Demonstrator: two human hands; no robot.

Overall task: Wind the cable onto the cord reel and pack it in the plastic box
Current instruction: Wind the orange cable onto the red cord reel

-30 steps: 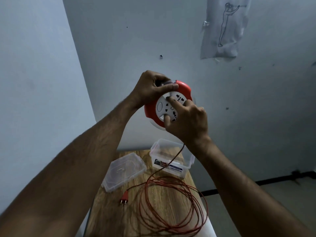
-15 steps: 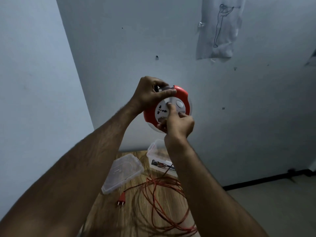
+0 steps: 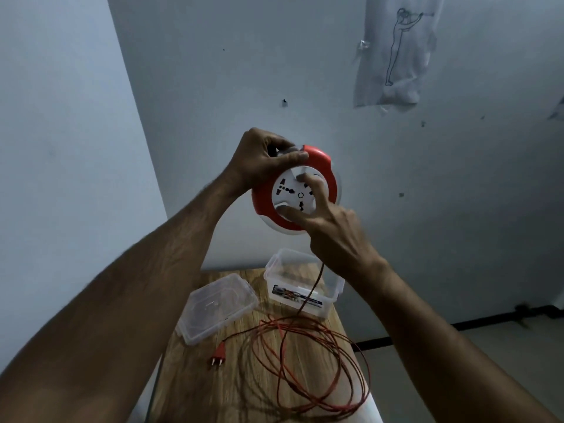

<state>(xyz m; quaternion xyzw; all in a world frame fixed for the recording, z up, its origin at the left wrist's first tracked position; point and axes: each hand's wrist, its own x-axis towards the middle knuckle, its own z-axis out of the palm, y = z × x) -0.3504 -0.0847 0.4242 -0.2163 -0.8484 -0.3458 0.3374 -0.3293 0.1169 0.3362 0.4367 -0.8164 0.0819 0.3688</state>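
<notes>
I hold a round red-and-white cord reel [image 3: 323, 166] up in front of the wall. My left hand [image 3: 262, 160] grips its upper left rim. My right hand [image 3: 332, 227] has fingers pressed on the white socket dial [image 3: 288, 193] in the reel's face. A thin red cable [image 3: 308, 303] drops from under the reel and lies in loose loops [image 3: 308, 367] on the wooden table [image 3: 195, 389]. Its red plug [image 3: 218, 355] rests on the table to the left of the loops. An open clear plastic box [image 3: 302, 288] stands at the table's far end.
The box's clear lid [image 3: 218, 306] lies left of the box on the table. Walls stand close behind and to the left. A paper with a line drawing [image 3: 396, 50] is taped high on the wall. A dark cable [image 3: 457, 325] runs along the floor's edge at right.
The white dial has turned under my right hand's fingers, and the socket markings sit at a new angle. My right hand has shifted to the dial's lower right. The left hand keeps its grip.
</notes>
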